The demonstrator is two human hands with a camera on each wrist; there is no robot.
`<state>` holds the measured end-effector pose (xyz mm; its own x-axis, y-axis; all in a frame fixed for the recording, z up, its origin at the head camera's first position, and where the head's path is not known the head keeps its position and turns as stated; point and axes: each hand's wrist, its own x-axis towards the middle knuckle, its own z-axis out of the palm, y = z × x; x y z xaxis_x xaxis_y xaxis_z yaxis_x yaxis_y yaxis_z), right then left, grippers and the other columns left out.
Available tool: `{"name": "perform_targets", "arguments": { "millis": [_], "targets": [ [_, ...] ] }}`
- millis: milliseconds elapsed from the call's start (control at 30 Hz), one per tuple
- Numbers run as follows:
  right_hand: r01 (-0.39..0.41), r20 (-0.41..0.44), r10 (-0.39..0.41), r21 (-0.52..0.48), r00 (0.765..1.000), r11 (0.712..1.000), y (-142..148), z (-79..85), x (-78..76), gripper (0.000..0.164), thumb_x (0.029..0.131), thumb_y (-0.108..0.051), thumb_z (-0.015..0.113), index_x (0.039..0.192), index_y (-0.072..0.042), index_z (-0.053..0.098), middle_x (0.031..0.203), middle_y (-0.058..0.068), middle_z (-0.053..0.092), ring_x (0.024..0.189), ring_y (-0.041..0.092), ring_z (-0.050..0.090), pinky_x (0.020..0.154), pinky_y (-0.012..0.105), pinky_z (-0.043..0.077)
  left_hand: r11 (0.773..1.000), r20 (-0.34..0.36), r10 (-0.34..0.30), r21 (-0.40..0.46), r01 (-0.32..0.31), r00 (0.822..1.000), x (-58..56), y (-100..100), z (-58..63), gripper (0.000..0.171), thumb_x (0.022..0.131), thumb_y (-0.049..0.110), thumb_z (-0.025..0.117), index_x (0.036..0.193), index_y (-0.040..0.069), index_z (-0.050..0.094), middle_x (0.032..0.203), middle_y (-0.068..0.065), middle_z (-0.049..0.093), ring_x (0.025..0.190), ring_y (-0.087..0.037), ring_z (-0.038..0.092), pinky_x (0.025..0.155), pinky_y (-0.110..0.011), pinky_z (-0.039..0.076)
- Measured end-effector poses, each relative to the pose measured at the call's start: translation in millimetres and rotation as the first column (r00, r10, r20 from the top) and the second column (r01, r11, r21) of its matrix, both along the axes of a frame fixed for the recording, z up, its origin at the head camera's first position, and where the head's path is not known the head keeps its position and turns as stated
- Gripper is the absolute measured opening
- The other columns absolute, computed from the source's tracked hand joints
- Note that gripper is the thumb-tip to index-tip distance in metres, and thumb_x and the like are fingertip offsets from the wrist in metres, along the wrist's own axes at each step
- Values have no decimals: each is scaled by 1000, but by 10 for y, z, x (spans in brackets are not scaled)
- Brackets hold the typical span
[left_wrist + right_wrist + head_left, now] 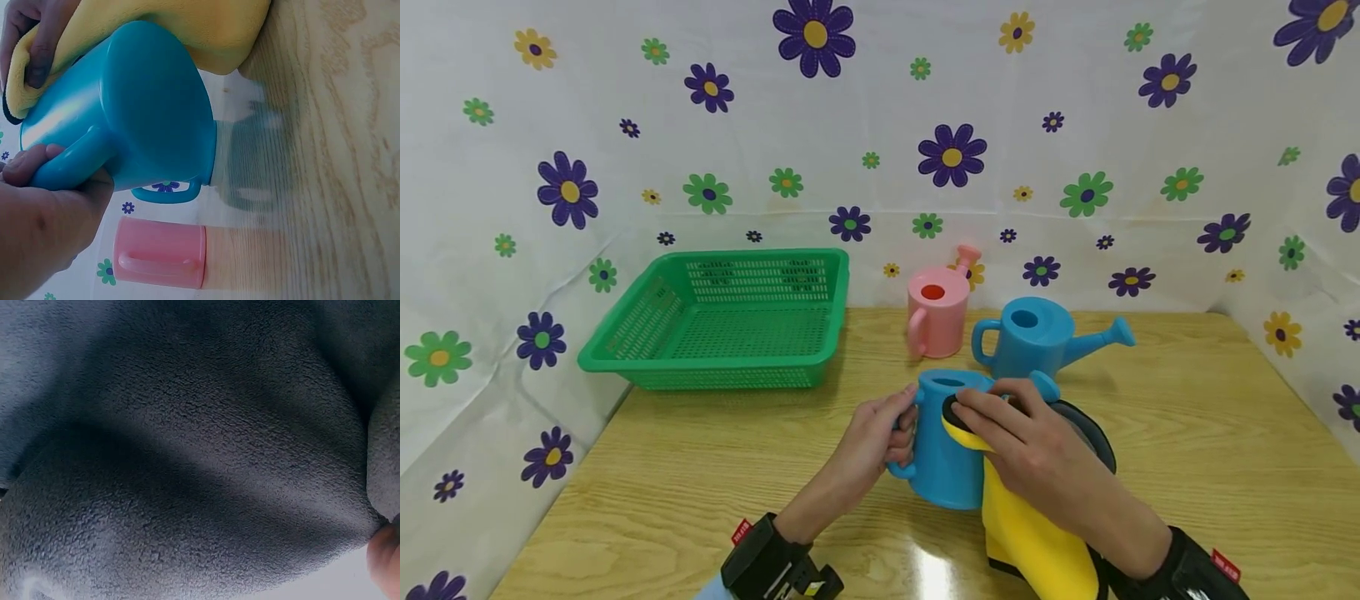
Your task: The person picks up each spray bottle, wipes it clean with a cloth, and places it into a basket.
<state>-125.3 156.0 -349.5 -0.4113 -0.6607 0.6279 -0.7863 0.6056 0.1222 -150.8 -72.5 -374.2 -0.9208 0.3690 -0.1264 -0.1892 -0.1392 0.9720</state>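
Note:
My left hand [872, 433] grips the handle of a blue watering can [946, 458], fingers curled round it. In the left wrist view the can's base [159, 106] shows, raised off the tabletop. My right hand [1037, 450] holds a cloth [1030, 533], yellow on one side and dark grey on the other, against the can's right side near the rim. Part of the spout is hidden behind that hand. The cloth's grey side [187, 487] fills most of the right wrist view, with a fingertip [384, 559] at its edge.
Behind the held can stand a second blue watering can [1033, 337] and a pink watering can [938, 312]. A green plastic basket [722, 375] sits at the back left of the wooden table [700, 467]. A flower-print sheet [880, 108] hangs behind and at both sides.

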Motion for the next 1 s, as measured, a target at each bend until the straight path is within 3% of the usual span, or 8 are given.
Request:
{"name": "perform_targets", "arguments": {
  "millis": [333, 467, 600, 700, 800, 933, 1000],
  "targets": [
    [-45, 34, 43, 55, 998, 997, -6, -47, 95, 68, 64, -4, 94, 127, -6, 70, 128, 3, 70, 107, 25, 59, 86, 34, 58, 999, 17, 46, 26, -46, 999, -9, 26, 32, 46, 108, 39, 48, 73, 9, 39, 58, 6, 24, 49, -7, 26, 55, -22, 28],
    [-64, 23, 62, 84, 998, 994, -18, -86, 128, 71, 63, -14, 97, 128, -8, 69, 129, 3, 69, 108, 24, 59, 89, 34, 56, 996, 33, 84, 30, -85, 996, -28, 33, 41, 46, 107, 39, 49, 73, 10, 39, 57, 7, 24, 48, -6, 26, 55, -21, 28],
    [-35, 73, 27, 106, 997, 994, -21, -181, 195, 79, 65, -38, 97, 134, -17, 65, 141, 4, 62, 120, 28, 54, 93, 46, 52, 993, 45, 106, 50, -108, 993, -42, 30, 43, 45, 107, 38, 48, 74, 10, 39, 56, 7, 25, 47, -6, 25, 53, -21, 27],
    [20, 133, -42, 160, 990, 987, -10, -282, 275, 85, 68, -49, 91, 143, -27, 58, 152, 8, 48, 131, 33, 43, 91, 57, 49, 992, 45, 115, 53, -117, 992, -44, 26, 45, 44, 107, 38, 47, 74, 10, 40, 56, 7, 25, 47, -6, 26, 53, -20, 28],
    [63, 156, -99, 221, 983, 973, 6, -384, 352, 89, 70, -42, 92, 149, -35, 50, 154, 14, 36, 133, 41, 41, 90, 62, 52, 991, 51, 122, 55, -125, 991, -42, 27, 49, 44, 107, 38, 47, 74, 10, 41, 56, 7, 25, 47, -6, 26, 53, -21, 28],
    [51, 131, -90, 275, 987, 960, 82, -448, 387, 91, 75, -15, 91, 151, -35, 47, 141, 15, 40, 112, 35, 56, 80, 45, 60, 989, 64, 125, 71, -129, 990, -44, 36, 45, 43, 108, 36, 46, 73, 10, 40, 55, 7, 25, 46, -6, 25, 52, -21, 27],
    [44, 70, -68, 296, 995, 954, 156, -444, 353, 64, 95, -6, 70, 149, -32, 49, 132, 12, 48, 98, 27, 57, 74, 36, 58, 988, 65, 123, 83, -128, 990, -51, 43, 32, 43, 108, 35, 46, 73, 11, 40, 54, 8, 26, 46, -5, 26, 52, -21, 27]
  ]
}}
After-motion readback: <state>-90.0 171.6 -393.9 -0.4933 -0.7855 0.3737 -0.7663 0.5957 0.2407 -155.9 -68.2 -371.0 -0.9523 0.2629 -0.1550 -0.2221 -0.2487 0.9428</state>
